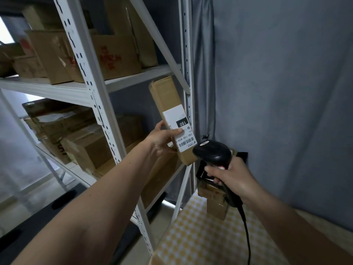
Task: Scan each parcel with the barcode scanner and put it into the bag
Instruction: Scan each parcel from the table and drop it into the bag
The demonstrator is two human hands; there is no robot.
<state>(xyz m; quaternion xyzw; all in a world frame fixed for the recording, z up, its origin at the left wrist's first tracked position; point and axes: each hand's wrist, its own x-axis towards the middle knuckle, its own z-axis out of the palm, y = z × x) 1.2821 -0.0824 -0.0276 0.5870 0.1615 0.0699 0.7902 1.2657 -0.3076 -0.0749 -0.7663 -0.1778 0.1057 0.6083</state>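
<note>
Head view takes in the tall white shelving rack (107,131), stacked with cardboard boxes (107,54), standing against a grey curtain (277,92). Up in front of it, the left hand (162,138) holds a long brown parcel (172,115) tilted, thumb pressed across its white barcode label (181,129), fingers wrapped behind. Just below, the right hand (231,178) curls tight round the black barcode scanner (214,153), forefinger on the trigger, head almost touching the label.
</note>
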